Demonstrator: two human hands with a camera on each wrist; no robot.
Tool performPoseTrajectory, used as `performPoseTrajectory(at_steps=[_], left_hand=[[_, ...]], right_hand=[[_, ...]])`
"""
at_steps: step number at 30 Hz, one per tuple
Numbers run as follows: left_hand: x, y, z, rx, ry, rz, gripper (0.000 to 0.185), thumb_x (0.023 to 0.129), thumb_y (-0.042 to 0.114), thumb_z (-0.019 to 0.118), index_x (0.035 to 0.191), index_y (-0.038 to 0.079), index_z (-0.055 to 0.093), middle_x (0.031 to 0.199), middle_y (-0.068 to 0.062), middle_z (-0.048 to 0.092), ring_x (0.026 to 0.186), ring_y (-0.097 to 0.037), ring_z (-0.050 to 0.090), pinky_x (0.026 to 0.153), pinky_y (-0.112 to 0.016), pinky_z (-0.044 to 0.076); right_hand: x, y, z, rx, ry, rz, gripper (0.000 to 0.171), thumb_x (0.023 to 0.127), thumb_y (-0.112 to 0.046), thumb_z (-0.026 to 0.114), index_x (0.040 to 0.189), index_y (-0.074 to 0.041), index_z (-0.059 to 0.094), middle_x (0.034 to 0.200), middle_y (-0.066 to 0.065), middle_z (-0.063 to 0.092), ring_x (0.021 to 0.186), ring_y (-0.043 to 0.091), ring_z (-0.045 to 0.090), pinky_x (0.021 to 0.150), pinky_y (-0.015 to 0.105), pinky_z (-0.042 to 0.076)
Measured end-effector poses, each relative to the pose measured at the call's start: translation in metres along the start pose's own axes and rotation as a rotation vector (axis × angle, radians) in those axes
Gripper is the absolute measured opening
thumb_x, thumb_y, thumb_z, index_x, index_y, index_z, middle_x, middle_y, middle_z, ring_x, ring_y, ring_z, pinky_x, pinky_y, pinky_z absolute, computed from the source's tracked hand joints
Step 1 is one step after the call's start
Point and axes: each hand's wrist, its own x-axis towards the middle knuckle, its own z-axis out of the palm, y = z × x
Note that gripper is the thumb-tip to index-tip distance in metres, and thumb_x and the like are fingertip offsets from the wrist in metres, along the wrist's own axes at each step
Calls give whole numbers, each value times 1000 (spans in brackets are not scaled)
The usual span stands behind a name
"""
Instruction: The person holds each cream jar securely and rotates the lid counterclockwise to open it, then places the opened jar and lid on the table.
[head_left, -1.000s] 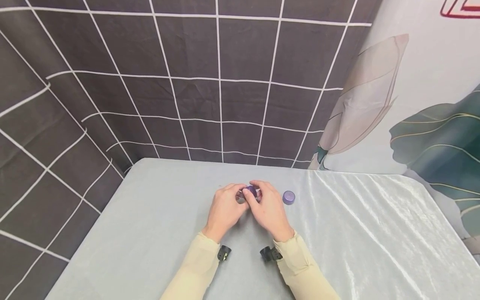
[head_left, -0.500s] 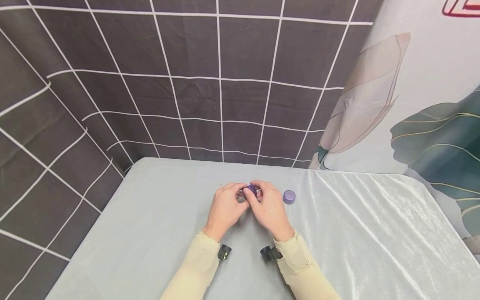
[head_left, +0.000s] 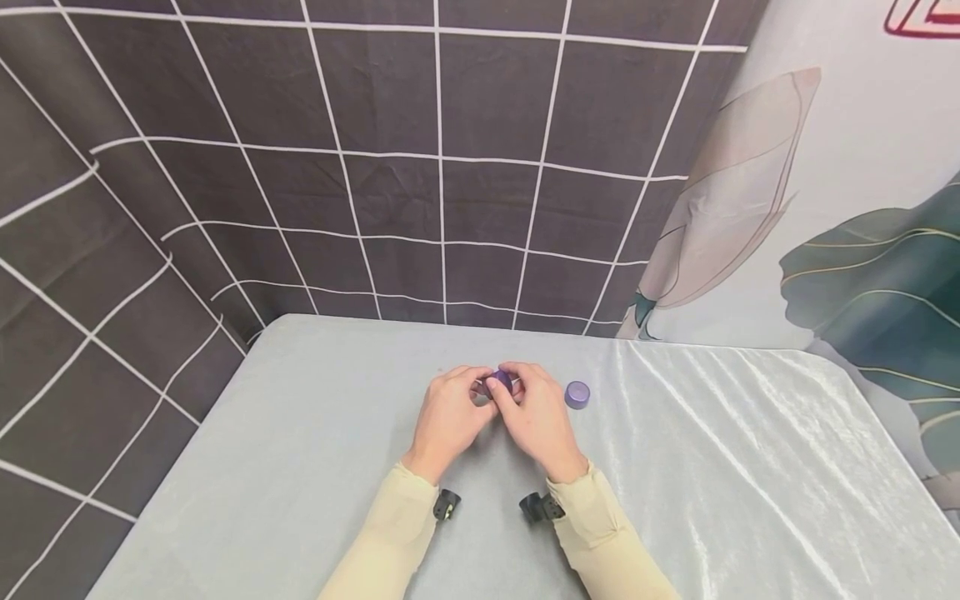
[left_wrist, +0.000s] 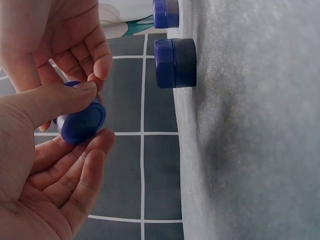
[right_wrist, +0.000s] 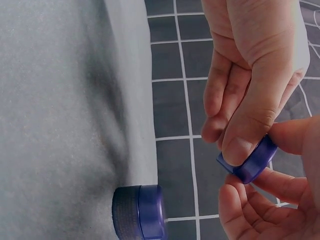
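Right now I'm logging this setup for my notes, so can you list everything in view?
purple cap: 1, purple, pinched between both hands above the cloth
small round pots: 2 in the left wrist view, purple, standing on the cloth beyond the hands; the nearer pot has a dark base, the farther pot is cut by the frame edge
table cloth: 1, pale grey, shiny, covers the table
grid backdrop: 1, dark grey with white lines, behind and left of the table
leaf hanging: 1, white with beige and green leaves, at the right
wrist cameras: 2, black, on the wrists
sleeves: 2, beige
left hand: 1, pinches the cap
right hand: 1, pinches the cap
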Motion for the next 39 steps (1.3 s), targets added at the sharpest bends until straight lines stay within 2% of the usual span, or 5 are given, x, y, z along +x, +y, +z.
performPoseTrajectory(at_steps=[13, 21, 39], left_hand=[[-1, 0, -1, 9, -8, -6, 34, 77, 16, 84, 107, 4, 76, 99, -6, 74, 80, -13, 70, 75, -32, 55], [-1, -2, -1, 46, -1, -6, 34, 77, 20, 84, 108, 7, 77, 97, -4, 75, 82, -16, 70, 78, -37, 54], [0, -2, -1, 48, 0, 6, 33, 77, 21, 84, 107, 8, 77, 95, -3, 75, 81, -17, 70, 75, -36, 54]], right_hand=[[0, -1, 0, -3, -6, 6, 27, 92, -22, 73, 109, -2, 72, 79, 3, 59, 72, 17, 55, 64, 31, 45], [1, -1, 0, -3, -9, 3, 27, 91, -22, 73, 109, -2, 72, 80, 4, 59, 72, 17, 55, 64, 30, 44], [1, -1, -3, 2, -26, -19, 28, 92, -21, 72, 111, -1, 72, 79, 5, 58, 73, 17, 53, 65, 31, 42]])
